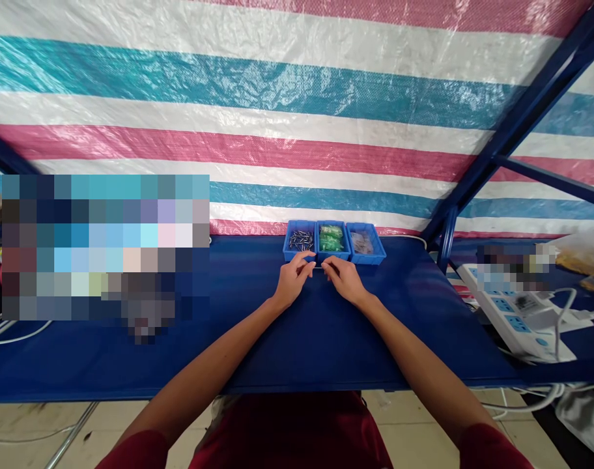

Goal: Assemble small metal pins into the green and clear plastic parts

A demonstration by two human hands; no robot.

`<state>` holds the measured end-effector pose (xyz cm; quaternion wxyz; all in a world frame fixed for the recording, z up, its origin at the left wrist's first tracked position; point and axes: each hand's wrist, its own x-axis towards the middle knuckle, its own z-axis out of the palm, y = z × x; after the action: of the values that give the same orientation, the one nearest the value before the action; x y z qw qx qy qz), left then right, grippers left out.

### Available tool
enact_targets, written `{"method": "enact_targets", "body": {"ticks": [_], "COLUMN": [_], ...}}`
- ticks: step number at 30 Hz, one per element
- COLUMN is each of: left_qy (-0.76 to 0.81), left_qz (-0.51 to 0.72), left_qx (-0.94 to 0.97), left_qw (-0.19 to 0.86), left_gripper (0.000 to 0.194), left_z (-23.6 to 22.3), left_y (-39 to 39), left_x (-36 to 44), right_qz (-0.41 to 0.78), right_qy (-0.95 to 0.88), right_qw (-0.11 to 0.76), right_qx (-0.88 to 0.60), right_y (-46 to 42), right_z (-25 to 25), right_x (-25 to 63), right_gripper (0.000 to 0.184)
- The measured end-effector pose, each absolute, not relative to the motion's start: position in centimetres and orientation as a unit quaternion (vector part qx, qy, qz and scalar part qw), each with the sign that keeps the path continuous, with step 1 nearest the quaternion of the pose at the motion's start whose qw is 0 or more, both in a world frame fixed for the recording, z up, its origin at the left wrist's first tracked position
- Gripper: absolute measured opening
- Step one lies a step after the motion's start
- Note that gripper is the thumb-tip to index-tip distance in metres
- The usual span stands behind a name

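Note:
My left hand (293,279) and my right hand (346,279) face each other just in front of three blue bins, close above the table. Fingers and thumb of each are drawn together in a pinch. A thin pale sliver (318,268) shows between the fingertips, too small to name. In the left bin (286,253) lie many small dark metal pieces (301,241) that look like screws. Green and clear plastic bags (331,240) fill the middle bin (334,256). Clear bags with pale contents (362,243) are in the right bin (372,259).
The blue table (297,352) ends at a front edge near my body. To the right lies a white power strip (514,319) with cables, beside a sloping blue metal frame (516,124). A striped tarp (297,117) hangs behind. The left side is pixelated.

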<state>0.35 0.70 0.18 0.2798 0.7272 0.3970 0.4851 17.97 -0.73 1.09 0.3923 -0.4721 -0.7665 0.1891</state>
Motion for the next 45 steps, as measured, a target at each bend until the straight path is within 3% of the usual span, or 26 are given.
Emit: {"method": "enact_targets", "body": {"ticks": [4,9,14,18,36,45], "left_qy": [0.45,0.543,0.525,0.418,0.344,0.336], "left_qz": [0.519,0.427,0.391,0.347,0.245,0.237], "left_qx": [0.719,0.723,0.756,0.839,0.904,0.908], "left_qw": [0.11,0.001,0.017,0.047,0.059,0.074], "left_gripper": [0.032,0.039,0.022,0.021,0.028,0.026], "left_z": [1.4,2.8,1.8,0.5,-1.3,-1.3], "left_y": [3.2,6.1,4.3,2.5,1.9,2.0], "left_x": [-0.2,-1.1,-1.2,-1.0,-0.4,-0.2], "right_qz": [0.132,0.068,0.06,0.069,0.069,0.056], "right_qy": [-0.734,-0.678,-0.66,-0.668,-0.714,-0.726], "right_qw": [0.376,0.229,0.132,0.107,0.134,0.136], "right_qx": [-0.549,-0.695,-0.737,-0.734,-0.684,-0.672], "right_y": [-0.4,-0.2,-0.3,-0.2,0.1,0.2], "right_z": [1.4,2.1,2.2,1.9,0.8,0.7], "right_x": [18.3,18.6,18.9,19.0,18.7,19.0], "right_gripper": [0.023,0.014,0.025,0.031,0.011,0.011]}}
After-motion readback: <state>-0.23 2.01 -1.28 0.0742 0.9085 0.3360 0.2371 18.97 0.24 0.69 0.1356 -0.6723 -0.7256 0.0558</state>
